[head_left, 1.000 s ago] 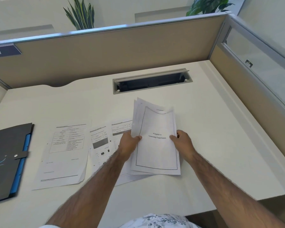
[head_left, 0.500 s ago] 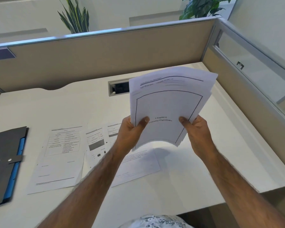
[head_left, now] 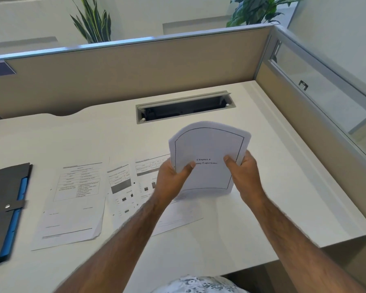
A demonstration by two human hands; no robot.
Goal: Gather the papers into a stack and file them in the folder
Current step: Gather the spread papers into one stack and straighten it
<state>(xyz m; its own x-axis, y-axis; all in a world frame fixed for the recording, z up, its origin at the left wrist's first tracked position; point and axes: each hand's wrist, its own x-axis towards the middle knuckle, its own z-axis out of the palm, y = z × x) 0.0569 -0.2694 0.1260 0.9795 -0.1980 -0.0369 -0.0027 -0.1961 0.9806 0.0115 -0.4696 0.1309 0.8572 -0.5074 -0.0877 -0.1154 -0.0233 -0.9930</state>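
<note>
A stack of white papers [head_left: 209, 149], its top sheet printed "Chapter 6", stands upright on its lower edge near the desk's middle. My left hand [head_left: 171, 178] grips its left side and my right hand [head_left: 243, 172] grips its right side, thumbs on the front. Flat on the desk lie a form sheet [head_left: 74, 199] at the left, a second printed sheet [head_left: 123, 191] beside it and a third sheet [head_left: 178, 216] partly under my left arm. The dark folder [head_left: 2, 204] with blue inner edge and snap strap lies shut at the far left.
The white desk [head_left: 283, 187] is walled by beige partitions at the back and right. A grey cable tray slot [head_left: 184, 108] is sunk into the desk just behind the stack. The desk's front edge runs close to my body.
The stack was lifted from the desk and held high and tilted half a second ago. Now both hands have brought it down, standing on its lower edge with sheets more evenly aligned.
</note>
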